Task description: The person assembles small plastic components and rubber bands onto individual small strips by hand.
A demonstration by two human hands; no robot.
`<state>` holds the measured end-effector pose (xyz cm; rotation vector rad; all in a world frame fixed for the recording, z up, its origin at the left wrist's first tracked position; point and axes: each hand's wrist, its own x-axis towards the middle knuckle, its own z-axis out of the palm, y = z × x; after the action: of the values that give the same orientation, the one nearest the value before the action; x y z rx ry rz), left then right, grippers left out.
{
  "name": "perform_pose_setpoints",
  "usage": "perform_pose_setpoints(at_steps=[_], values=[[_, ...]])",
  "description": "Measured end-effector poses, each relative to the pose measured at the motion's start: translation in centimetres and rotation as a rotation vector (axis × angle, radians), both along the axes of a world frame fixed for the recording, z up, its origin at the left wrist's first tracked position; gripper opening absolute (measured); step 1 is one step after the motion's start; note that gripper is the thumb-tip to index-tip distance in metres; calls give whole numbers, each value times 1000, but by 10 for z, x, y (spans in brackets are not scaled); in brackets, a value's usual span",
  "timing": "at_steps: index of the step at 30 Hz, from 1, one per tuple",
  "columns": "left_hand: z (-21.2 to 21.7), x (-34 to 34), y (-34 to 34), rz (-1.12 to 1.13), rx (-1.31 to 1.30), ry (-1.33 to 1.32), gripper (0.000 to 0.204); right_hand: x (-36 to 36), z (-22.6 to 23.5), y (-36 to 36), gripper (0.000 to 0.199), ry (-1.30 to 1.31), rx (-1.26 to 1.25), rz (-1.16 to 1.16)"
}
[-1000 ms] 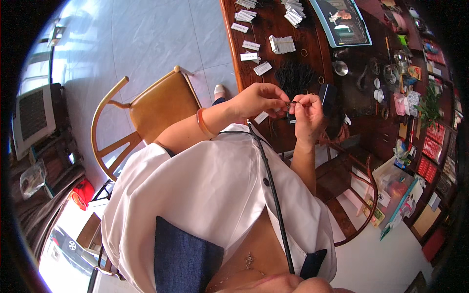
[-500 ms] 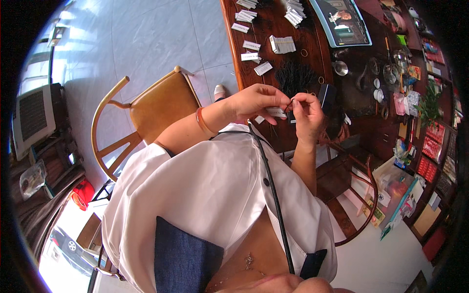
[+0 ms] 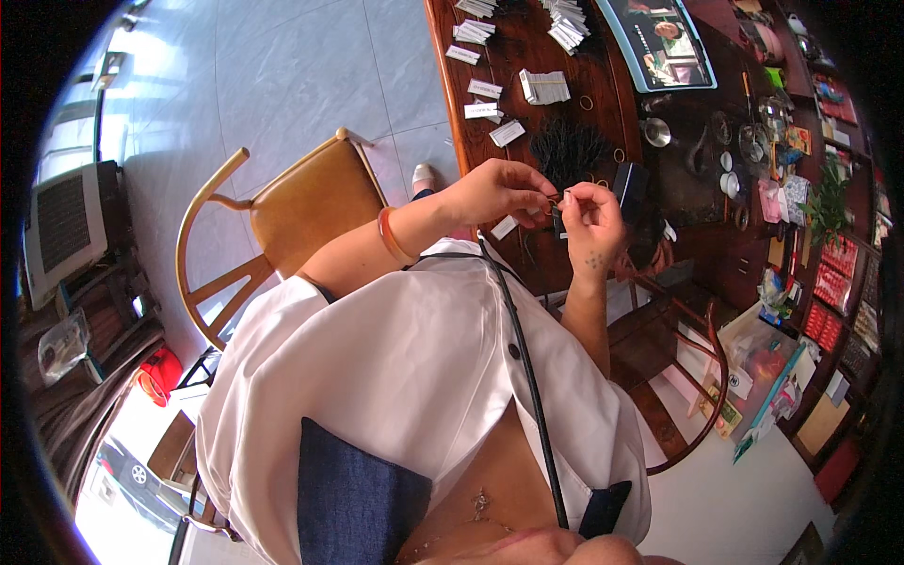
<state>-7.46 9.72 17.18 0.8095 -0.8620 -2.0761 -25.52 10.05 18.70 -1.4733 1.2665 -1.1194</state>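
Observation:
My left hand point(image 3: 513, 193), with an amber-coloured bangle on its wrist, and my right hand point(image 3: 593, 221) meet fingertip to fingertip over the near part of the wooden table. Both are closed in a pinch. A thin dark cord point(image 3: 554, 200) runs between the fingertips, with what looks like a small golden ring on it; fingers partly hide it. Just beyond the hands lies a bundle of black cords point(image 3: 568, 151). A white paper tag point(image 3: 505, 227) rests below my left hand. Thin golden rings point(image 3: 586, 102) lie scattered past the bundle.
White tags point(image 3: 483, 110) lie along the table's left edge, near a stack of tags point(image 3: 544, 87). A tablet point(image 3: 664, 42) shows a video at the far right. A black box point(image 3: 625, 184) stands beside my right hand. A tan chair point(image 3: 315, 202) stands left.
The white tag that showed under my left fingers no longer shows there. My left fingers have curled in, and a golden ring shape now shows between the hands. The tablet picture changed.

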Motion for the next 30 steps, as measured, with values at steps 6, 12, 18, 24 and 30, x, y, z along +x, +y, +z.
perform_pose_setpoints(at_steps=[6,12,18,24,30], values=[[-3,0,1,59,-150,-123,14,-2,2,3,14,-71,-20,104],[11,1,5,36,-274,-251,14,-5,5,3,13,-20,-4,137],[12,0,9,61,-359,-309,16,-5,2,6,10,-226,107,193],[13,2,10,70,-414,-391,15,-7,-8,8,9,-231,123,225],[9,3,10,86,-430,-355,15,-2,-9,11,15,-259,195,84]])
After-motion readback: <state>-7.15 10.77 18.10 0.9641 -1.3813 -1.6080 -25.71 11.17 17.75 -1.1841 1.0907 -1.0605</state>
